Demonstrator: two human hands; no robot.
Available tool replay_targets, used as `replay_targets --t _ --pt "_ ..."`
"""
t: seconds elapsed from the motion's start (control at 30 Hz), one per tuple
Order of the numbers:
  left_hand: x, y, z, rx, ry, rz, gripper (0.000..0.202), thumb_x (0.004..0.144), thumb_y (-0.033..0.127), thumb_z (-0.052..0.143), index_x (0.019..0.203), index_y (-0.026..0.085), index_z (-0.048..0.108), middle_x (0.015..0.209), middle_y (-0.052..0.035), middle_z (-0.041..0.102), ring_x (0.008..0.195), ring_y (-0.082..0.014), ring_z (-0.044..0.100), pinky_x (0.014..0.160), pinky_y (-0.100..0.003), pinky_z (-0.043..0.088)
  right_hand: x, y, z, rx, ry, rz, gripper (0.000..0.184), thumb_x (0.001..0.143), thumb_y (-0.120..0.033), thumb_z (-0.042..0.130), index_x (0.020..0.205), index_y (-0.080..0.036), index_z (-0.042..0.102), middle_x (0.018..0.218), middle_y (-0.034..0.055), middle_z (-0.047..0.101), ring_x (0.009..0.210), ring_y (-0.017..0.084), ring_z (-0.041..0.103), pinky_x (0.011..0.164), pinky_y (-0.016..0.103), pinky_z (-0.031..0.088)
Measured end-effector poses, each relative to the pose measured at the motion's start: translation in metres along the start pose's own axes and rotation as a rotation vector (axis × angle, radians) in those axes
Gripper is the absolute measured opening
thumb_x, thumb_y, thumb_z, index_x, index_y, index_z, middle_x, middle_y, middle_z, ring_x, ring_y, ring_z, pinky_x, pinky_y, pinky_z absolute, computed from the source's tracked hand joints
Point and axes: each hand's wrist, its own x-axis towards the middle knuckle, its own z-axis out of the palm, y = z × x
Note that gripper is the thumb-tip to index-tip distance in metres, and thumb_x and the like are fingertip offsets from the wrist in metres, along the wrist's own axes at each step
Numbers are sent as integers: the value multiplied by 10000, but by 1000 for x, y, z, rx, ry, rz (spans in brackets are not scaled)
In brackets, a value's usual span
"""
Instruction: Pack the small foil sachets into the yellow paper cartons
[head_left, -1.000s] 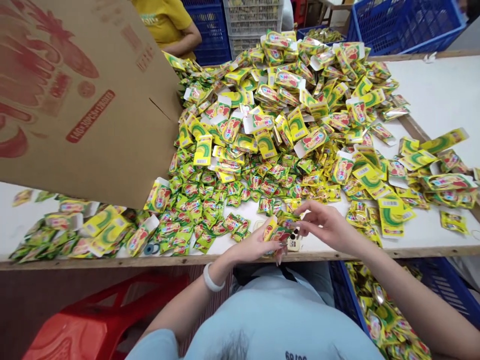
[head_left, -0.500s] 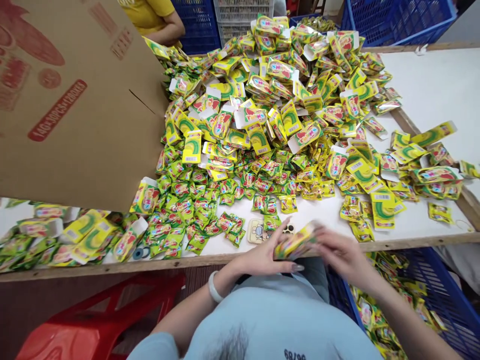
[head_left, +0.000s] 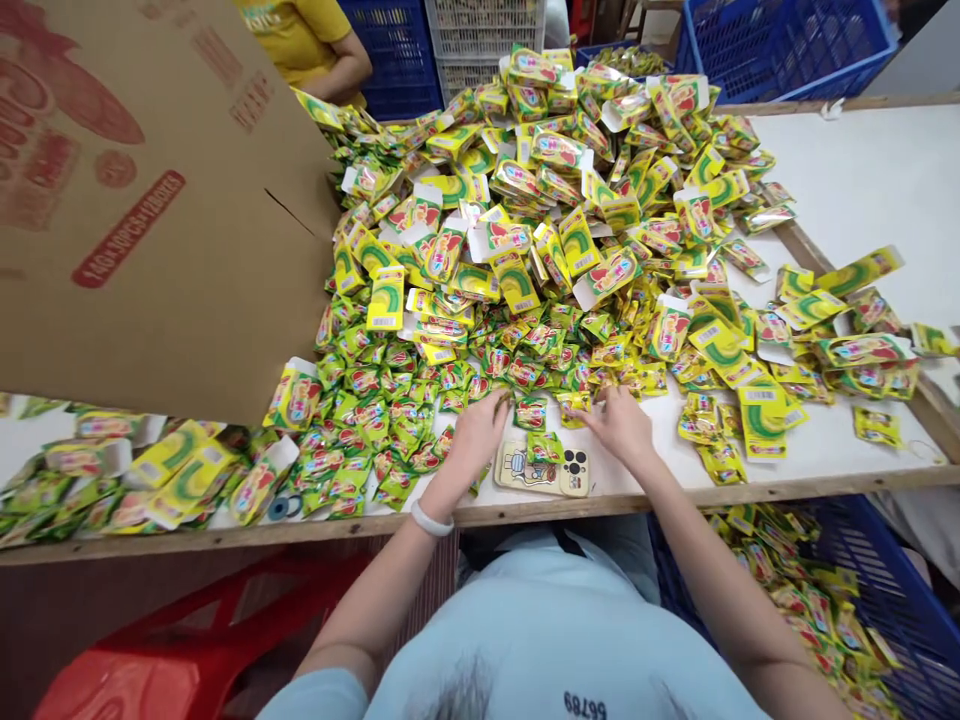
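Both of my hands are over the front of the table, at the near edge of the candy pile. My left hand (head_left: 480, 432) has its fingers bent together against small green candy packets (head_left: 405, 415); what is between the fingertips is hidden. To its right, my right hand (head_left: 625, 430) reaches down with thumb and fingers apart, the thumb touching a yellow candy packet (head_left: 574, 407). Between the hands lie a green candy packet (head_left: 531, 412) and a phone (head_left: 525, 478) in a cartoon case, with another green candy packet (head_left: 544, 447) on top of it.
Printed candy boxes (head_left: 517, 280) are heaped behind the packets. A large cardboard carton (head_left: 187, 330) stands at left. Below the table at right is a blue crate (head_left: 885, 560) with filled boxes; a red stool (head_left: 142, 660) is lower left. Someone in a yellow shirt (head_left: 296, 40) is across the table.
The candy box is out of my hands; where it went is not shown. Both hands have moved forward to the packets and spread apart, uncovering the phone.
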Motion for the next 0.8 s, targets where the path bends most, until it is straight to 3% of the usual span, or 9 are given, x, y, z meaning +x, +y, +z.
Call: replay_targets --t 0.07,0.2,0.3,0.43,0.57,0.63,0.7,0.73,0.8 --pt "-3 -13 -10 -213 -13 -79 323 941 256 464 1182 170 659 997 -92 723 816 -208 676 806 -379 567 -1 -8 14 128 -74 38 500 767 -701 595 763 -203 550 832 58 594 743 212 559 643 325 421" --pt "-12 -16 -18 -596 -139 -219 380 894 381 545 1164 143 668 875 -60 698 687 -177 639 593 -328 593 -7 -22 -1 551 -280 -124 421 775 -618 627 753 -200 582 870 49 607 780 193 583 688 324 475" --pt "-17 3 -21 -725 -256 -168 418 865 467 589 1114 149 699 1022 -85 705 813 -205 665 627 -323 599 -15 -47 -13 700 -478 -307 315 724 -481 739 733 -205 588 1102 76 606 999 218 579 814 332 490" --pt "-24 25 -29 -795 -350 -94 495 941 540 446 1140 169 706 1143 -118 691 902 -234 670 676 -333 593 -18 -68 -15 686 -565 -281 283 759 -378 738 867 -228 524 880 12 646 715 149 540 631 263 472" --pt "-41 31 -26 -583 -202 127 368 970 405 455 1147 199 704 1232 -135 613 1126 -262 598 910 -413 548 -19 -68 -12 749 -696 -290 550 793 -376 705 1261 -227 458 868 -9 692 549 105 506 526 229 439" --pt "-52 33 -20 -427 -89 241 347 987 311 417 1216 212 658 1225 -135 585 1175 -241 568 1008 -428 491 -23 -64 -10 788 -778 -321 512 825 -408 655 1268 -193 516 853 13 695 618 133 582 558 245 474" --pt "-59 30 -21 -289 -24 298 383 994 286 396 1335 208 551 1267 -148 553 1177 -234 565 987 -413 504 -27 -57 -10 764 -809 -360 400 877 -445 584 1173 -177 605 897 48 704 726 173 644 611 272 509" --pt "-60 25 -27 -217 19 297 402 991 297 411 1371 203 503 1297 -154 537 1179 -238 563 962 -406 517 -28 -50 -11 695 -777 -387 366 902 -457 548 1121 -177 635 914 61 707 758 190 656 629 284 516" --pt "-59 7 -53 -53 179 226 407 979 317 446 1365 194 478 1333 -153 525 1193 -255 550 960 -421 508 -28 -31 -14 425 -562 -454 366 943 -478 477 1015 -176 670 860 80 703 746 216 649 618 303 501"
